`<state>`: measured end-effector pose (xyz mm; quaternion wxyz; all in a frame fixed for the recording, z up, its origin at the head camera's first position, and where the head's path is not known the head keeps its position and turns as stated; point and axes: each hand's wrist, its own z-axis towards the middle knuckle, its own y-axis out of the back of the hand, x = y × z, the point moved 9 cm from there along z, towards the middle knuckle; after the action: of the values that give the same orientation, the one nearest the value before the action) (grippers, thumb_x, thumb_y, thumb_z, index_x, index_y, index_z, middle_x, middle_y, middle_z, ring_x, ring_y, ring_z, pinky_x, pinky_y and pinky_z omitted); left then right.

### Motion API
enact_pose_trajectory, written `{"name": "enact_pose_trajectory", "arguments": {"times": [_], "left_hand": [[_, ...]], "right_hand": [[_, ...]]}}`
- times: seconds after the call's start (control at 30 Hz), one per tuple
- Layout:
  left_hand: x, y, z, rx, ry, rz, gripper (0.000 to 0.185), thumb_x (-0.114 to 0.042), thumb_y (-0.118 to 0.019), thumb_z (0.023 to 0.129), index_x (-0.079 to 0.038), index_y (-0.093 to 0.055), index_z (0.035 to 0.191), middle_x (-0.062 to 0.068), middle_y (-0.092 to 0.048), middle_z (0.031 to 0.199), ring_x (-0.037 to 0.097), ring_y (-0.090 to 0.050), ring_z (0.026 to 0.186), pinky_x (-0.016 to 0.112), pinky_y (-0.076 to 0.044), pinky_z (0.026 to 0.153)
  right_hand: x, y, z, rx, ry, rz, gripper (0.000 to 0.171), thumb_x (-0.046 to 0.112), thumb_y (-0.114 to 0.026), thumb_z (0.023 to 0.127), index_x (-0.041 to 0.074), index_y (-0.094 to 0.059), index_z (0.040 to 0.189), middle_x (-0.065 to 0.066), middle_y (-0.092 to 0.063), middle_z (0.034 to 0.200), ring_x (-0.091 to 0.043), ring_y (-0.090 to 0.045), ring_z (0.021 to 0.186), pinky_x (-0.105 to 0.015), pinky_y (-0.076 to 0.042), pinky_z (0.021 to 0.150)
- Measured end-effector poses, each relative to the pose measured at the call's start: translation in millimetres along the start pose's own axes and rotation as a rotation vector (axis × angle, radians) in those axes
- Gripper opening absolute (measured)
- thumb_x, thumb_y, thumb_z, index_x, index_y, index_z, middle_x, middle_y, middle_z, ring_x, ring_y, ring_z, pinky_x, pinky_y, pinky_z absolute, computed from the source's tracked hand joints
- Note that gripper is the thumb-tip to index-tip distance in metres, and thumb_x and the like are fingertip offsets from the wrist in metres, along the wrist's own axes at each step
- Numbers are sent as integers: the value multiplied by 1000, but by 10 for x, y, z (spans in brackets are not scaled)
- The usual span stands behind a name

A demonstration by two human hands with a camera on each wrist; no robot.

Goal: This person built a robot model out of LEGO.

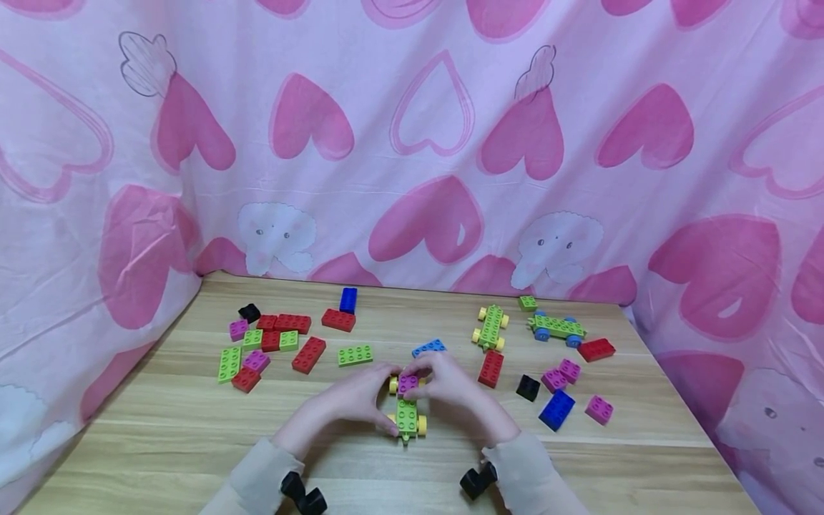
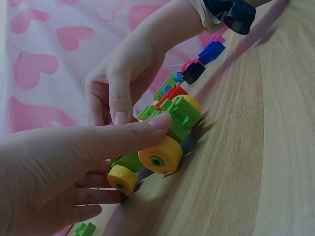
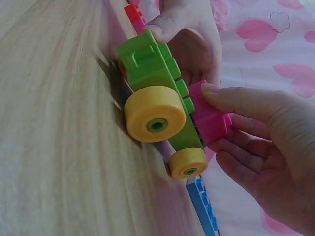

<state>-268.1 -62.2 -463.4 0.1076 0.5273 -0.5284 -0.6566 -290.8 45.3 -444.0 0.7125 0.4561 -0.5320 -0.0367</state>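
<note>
A green wheeled base (image 1: 406, 422) with yellow wheels stands on the table in front of the person. My left hand (image 1: 360, 395) grips it from the left, the thumb along its near end and the fingers reaching round its far side. On the base's far half is a magenta brick (image 3: 209, 115), pinched between thumb and fingers of my right hand (image 3: 275, 137). The brick meets the studs of the base; I cannot tell whether it is pressed fully down. In the left wrist view, the left thumb hides part of the base, and the brick is almost wholly covered.
A light blue brick (image 1: 428, 347) lies just beyond the hands. To the left are several loose bricks, including a red brick (image 1: 309, 355) and a lime brick (image 1: 355, 355). At the right are two more wheeled bases (image 1: 491, 327), a black brick (image 1: 528, 388) and a blue brick (image 1: 556, 410).
</note>
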Motion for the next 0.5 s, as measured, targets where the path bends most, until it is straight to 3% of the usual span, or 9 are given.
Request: {"name": "enact_pose_trajectory", "arguments": {"times": [0.5], "left_hand": [[10,-11,3,-2,8,-1,109,-58,-85,63,-3,-41,146,14,-46,148,30,-44,137,48,-37,113]], "right_hand": [[49,22,20,7,-19,-21,35,17,-84,75,6,-74,107,-3,-71,100,-13,-61,91,-30,-54,81]]}}
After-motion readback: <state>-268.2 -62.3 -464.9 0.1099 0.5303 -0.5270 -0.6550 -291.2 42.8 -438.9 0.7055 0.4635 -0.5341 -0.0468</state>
